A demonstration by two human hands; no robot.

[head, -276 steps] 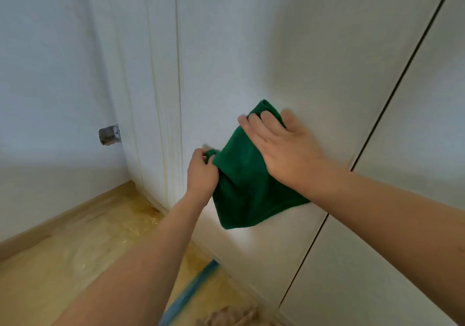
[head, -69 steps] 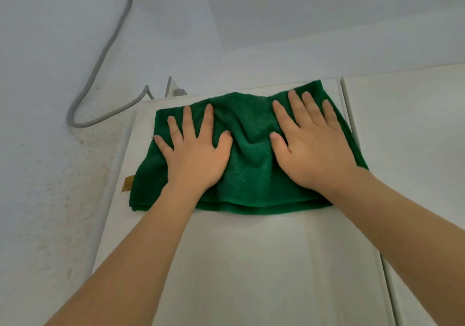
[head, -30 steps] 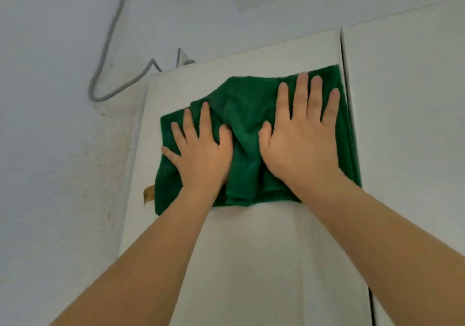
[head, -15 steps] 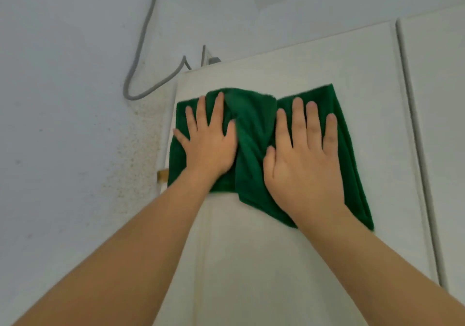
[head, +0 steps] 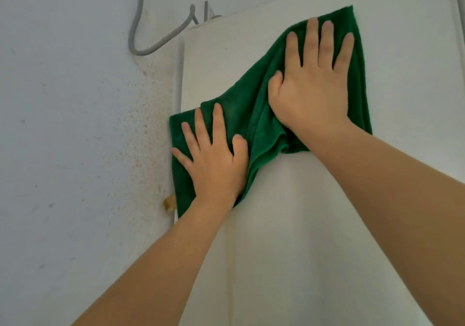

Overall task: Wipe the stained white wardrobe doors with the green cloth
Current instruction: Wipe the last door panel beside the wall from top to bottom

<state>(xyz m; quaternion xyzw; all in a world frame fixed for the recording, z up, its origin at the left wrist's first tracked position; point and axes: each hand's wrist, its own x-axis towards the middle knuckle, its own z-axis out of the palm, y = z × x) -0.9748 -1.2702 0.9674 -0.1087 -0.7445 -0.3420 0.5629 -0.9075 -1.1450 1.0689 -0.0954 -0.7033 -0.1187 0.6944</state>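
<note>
Left hand flat, fingers spread, pressing lower-left part of green cloth; right hand flat, pressing upper-right part. Cloth bunched diagonally on white wardrobe door, left edge overhanging door edge beside speckled wall. Bare door panel below. Grey cable loops above door top.

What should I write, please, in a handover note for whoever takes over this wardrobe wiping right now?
Left hand: flat, fingers straight, pressing the lower left part of the green terry cloth at the door's left edge.
Right hand: flat, pressing the cloth's upper right part, higher than the left.
The cloth lies bunched diagonally near the top of the white wardrobe door.
Done: cannot tell how much is clean.
Left: faint yellowish vertical streaks below the hands; the neighbouring door.
</note>
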